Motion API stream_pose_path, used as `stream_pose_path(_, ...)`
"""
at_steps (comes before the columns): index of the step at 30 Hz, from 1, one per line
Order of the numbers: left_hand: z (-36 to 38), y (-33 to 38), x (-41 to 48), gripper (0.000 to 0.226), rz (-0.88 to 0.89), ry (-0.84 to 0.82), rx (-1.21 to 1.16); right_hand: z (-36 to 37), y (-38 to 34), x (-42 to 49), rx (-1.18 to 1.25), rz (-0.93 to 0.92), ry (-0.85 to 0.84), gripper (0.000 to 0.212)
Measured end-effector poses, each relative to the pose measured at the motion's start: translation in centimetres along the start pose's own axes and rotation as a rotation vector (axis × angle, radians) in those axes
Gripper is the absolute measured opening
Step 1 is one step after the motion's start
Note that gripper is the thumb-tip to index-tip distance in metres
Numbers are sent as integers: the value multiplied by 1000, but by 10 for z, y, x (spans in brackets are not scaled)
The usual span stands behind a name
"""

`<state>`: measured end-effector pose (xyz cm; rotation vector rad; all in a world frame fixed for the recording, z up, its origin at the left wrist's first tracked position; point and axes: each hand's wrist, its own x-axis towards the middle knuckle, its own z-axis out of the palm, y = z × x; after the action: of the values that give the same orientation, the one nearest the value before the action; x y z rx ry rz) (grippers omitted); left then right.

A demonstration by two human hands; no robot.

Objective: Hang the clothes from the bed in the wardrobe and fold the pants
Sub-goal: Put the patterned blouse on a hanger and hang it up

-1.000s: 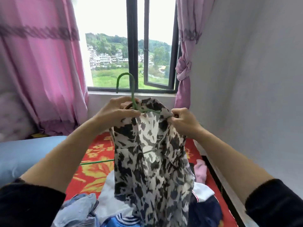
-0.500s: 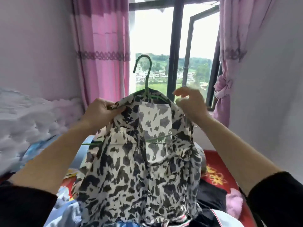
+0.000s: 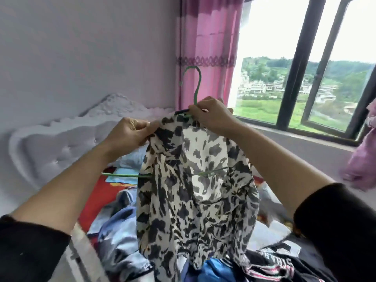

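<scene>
While the black-and-cream printed shirt (image 3: 195, 196) hangs in front of me above the bed (image 3: 97, 192), it sits on the green hanger (image 3: 198, 90) only halfway — the hanger's bar shows through the cloth on my right side, but its left tip pokes out bare beside the shirt's edge. My right hand (image 3: 211, 117) is closed around the hanger's neck, just under the hook, with the collar caught beneath it. My left hand (image 3: 130, 135) pinches the shirt's left shoulder between thumb and curled fingers. To do this well, I judge I should hold the neck steady, lift the pinched shoulder up and outward, and draw it over that bare tip so both shoulders sit level. The cloth looks thin and slippery, so a lopsided fit would likely slide off on the way to the wardrobe, which is out of view. Below, the pile of other clothes (image 3: 120, 237) waits on the bed, with the white headboard (image 3: 50, 143) beyond.
</scene>
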<state>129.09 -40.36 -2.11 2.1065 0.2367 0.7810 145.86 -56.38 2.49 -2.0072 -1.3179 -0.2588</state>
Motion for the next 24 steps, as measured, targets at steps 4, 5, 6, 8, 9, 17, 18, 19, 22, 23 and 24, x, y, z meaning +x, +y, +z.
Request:
stream_pose_path(4, -58, -14, -32, 32, -75, 107, 147, 24, -20, 20, -1, -28, -63, 48)
stream_pose_path(5, -73, -20, -40, 32, -91, 126, 165, 30, -24, 24, 43, -30, -76, 49)
stream_pose_path(6, -88, -25, -48, 32, -112, 149, 183, 37, -29, 28, 90, -36, -95, 49)
stream_pose_path(8, -115, -33, -62, 31, -146, 198, 213, 51, -45, 34, 144, -60, -130, 47)
stream_pose_path(9, -128, -39, -69, 31, -157, 222, 213, 60, -57, 38, 167, -69, -144, 44)
stream_pose_path(17, -246, -74, -134, 26, -217, 202, 293, 159, -194, 67, 377, -203, -242, 39)
stream_pose_path(18, -262, -80, -142, 28, -224, 229, 308, 174, -213, 69, 393, -228, -256, 39)
stream_pose_path(19, -280, -86, -150, 28, -226, 271, 328, 188, -231, 71, 411, -247, -267, 39)
stream_pose_path(22, -332, -104, -180, 38, -245, 403, 407, 225, -284, 77, 450, -293, -318, 38)
stream_pose_path(23, -350, -112, -190, 33, -260, 427, 430, 237, -300, 79, 442, -315, -367, 37)
stream_pose_path(24, -368, -119, -202, 30, -286, 452, 460, 249, -315, 80, 420, -338, -425, 38)
